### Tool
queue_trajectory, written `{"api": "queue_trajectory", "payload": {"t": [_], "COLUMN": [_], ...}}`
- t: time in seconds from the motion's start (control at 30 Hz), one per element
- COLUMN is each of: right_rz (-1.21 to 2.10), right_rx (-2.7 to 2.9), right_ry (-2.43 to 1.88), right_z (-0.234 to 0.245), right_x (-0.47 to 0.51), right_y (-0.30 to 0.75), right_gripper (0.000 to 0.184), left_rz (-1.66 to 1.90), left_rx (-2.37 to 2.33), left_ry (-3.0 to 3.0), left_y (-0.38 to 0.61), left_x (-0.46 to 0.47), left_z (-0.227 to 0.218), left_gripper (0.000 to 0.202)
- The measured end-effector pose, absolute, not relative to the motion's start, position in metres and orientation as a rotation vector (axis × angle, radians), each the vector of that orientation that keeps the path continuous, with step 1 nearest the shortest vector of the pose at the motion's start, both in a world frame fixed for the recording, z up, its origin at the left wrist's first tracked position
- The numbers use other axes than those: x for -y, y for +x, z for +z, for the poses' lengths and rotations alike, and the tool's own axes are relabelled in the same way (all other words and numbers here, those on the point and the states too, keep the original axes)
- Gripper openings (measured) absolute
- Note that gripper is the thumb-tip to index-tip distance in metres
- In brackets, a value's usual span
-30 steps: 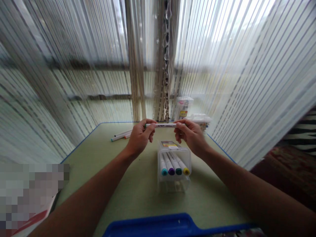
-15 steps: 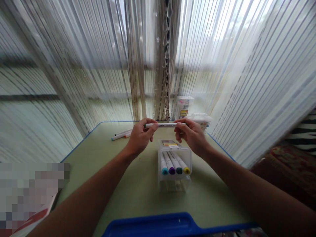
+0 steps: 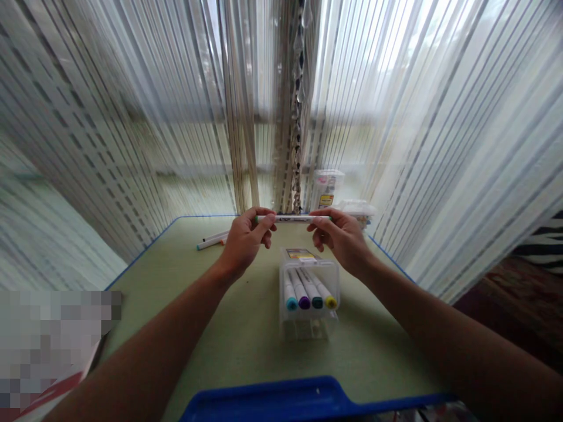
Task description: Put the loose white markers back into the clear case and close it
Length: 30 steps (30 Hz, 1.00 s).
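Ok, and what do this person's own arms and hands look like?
The left arm and right arm are bare as far as the view shows, with no sleeves. The left hand and right hand wear no gloves, and no watch or bracelet shows.

The pale green table [image 3: 246, 334] (edged in blue) carries a clear plastic box [image 3: 310, 315], loose markers [image 3: 212, 240] farther back on the left, and clear containers [image 3: 326, 186] at the far right.
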State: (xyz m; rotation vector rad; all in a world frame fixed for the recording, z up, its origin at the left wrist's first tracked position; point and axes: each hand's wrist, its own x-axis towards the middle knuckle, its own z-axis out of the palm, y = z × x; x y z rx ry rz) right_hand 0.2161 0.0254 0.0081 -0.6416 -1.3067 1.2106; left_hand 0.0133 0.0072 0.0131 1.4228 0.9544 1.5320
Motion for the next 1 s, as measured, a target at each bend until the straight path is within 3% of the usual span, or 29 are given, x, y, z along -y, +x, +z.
{"api": "queue_trajectory", "payload": {"t": [0.37, 1.0], "right_rz": [1.222, 1.247], "right_rx": [1.261, 1.235], "right_ry": [-0.619, -0.61], "right_z": [0.01, 0.0123], "right_x": [-0.0278, -0.0275], "right_y": [0.2178, 0.2199], "right_gripper": [0.02, 0.021], "left_rz": [1.519, 1.534], "left_rx": [-0.894, -0.827], "left_ry": [1.313, 1.221], "left_y": [0.0122, 0.0121], "left_x": [-0.0045, -0.0041], "left_z": [0.018, 0.0205], "left_gripper": [0.018, 0.028]}}
